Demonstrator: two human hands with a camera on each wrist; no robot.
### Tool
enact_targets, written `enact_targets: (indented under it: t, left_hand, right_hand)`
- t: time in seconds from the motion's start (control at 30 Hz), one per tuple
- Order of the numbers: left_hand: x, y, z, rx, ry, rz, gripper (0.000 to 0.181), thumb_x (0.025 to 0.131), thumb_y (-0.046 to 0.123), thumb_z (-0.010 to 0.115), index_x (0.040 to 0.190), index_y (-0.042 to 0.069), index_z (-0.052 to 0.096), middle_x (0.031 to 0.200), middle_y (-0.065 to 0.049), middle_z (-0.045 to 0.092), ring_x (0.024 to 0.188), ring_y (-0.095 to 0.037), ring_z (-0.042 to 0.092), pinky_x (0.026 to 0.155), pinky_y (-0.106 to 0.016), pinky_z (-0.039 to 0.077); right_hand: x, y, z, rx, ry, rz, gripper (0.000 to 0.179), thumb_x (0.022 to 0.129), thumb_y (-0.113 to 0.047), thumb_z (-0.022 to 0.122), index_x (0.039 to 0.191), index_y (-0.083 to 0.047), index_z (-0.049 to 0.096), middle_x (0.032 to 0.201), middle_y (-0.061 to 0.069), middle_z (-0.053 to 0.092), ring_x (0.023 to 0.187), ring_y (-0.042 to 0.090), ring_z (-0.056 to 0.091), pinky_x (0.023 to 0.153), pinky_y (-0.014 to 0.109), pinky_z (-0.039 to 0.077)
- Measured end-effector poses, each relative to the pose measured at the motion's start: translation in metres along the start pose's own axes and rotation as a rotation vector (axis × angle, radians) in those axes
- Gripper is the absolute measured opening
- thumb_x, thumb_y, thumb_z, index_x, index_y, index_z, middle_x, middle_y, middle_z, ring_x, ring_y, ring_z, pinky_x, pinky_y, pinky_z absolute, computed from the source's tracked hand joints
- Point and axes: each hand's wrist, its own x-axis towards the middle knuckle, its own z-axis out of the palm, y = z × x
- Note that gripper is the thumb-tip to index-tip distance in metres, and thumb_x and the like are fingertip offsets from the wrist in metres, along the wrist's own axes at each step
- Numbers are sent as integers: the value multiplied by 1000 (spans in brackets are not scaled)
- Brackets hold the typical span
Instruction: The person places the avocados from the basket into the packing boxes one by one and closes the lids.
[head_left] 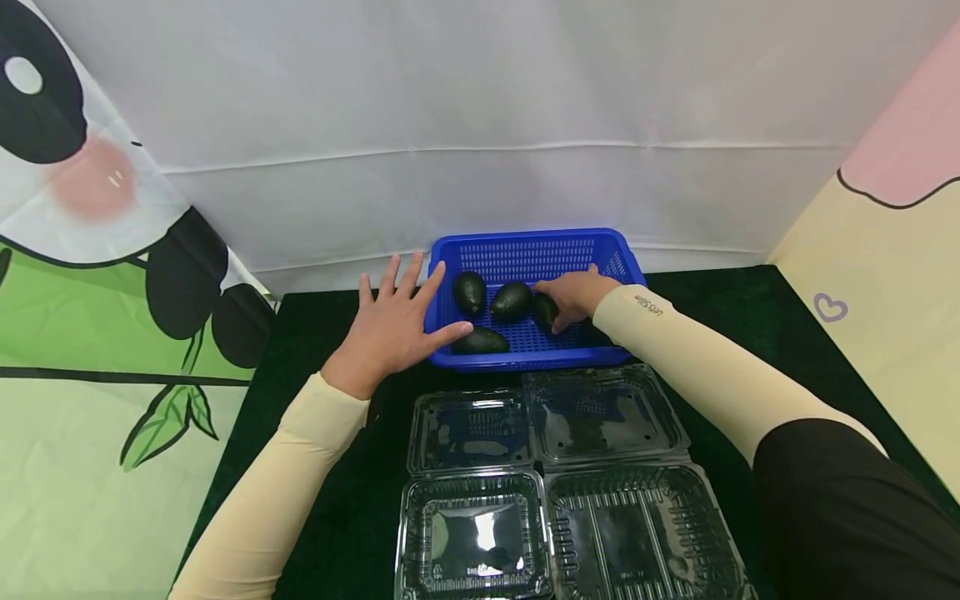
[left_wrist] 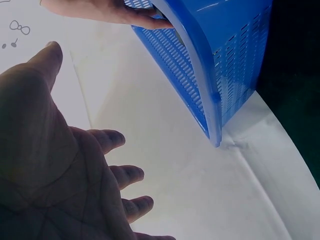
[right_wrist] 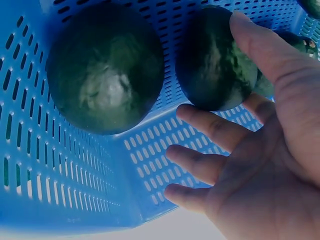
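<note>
Inside the blue plastic basket (head_left: 525,360) are several dark green avocados. My right hand (head_left: 579,293) reaches in from the right, its thumb and index finger on either side of one avocado (head_left: 545,310). In the right wrist view this avocado (right_wrist: 212,60) sits between thumb and index finger, while the other fingers spread apart. Another avocado (right_wrist: 105,70) lies nearer that camera. To the left of the held one are an avocado (head_left: 512,301), a second avocado (head_left: 469,293) and a third avocado (head_left: 481,341). My left hand (head_left: 390,329), fingers spread, hovers by the basket's left rim, holding nothing.
In front of the basket, two clear plastic clamshell boxes lie side by side with lids folded back: a left box (head_left: 474,535) and a right box (head_left: 637,529). A dark green cloth (head_left: 337,500) covers the table. A white sheet (head_left: 480,192) hangs behind.
</note>
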Motion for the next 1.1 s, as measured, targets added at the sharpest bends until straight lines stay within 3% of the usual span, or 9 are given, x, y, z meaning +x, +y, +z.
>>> enact_targets:
  t: [0.5,0.83,1.1]
  left_hand:
    - [1,3,-3,13,-8,13,103,91,84,41,167,22,9,172,-14,0,156,-43,-4,117,-73,-1]
    - [2,3,-4,3,-8,21,103,92,83,42,167,21,11,172,-15,1,156,-44,-4,117,-73,-3]
    - [2,1,-5,7,-14,23,102,92,82,43,167,20,11,172,-15,1,156,-44,-4,117,-72,-3]
  right_hand:
    - [-1,3,2,-50,17,14,98,87,-38,85,163,-14,29,147,20,56,136,43,50,115,76,9]
    - [0,5,1,-43,-4,34,100,87,-35,85,164,-11,26,151,19,52,141,42,45,116,74,6]
    - [-11,11,-20,-14,45,46,99,85,-35,85,163,-13,29,152,20,51,142,43,43,116,75,3]
